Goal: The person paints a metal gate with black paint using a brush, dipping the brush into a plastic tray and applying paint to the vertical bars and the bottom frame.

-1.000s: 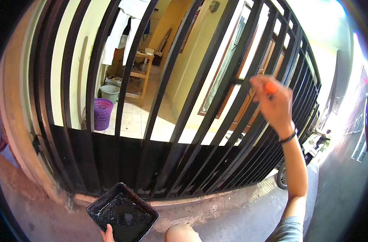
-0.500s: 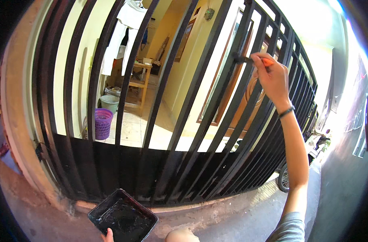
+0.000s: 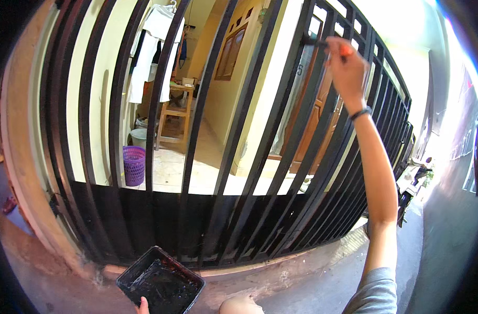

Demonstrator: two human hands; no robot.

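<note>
The paintbrush (image 3: 317, 43) was gripped in the right hand (image 3: 349, 68), its dark tip at the upper part of a black gate (image 3: 144, 220) bar (image 3: 290, 74) (blur hid whether it touched). The left hand (image 3: 143, 306) held the edge of a paint tray (image 3: 180, 270) low down. Brushing the bar seemed the step in hand; the next move probably called for a steady stroke along it. Compared with half a second earlier, the brush sat higher up the bar, while the tray had barely shifted.
</note>
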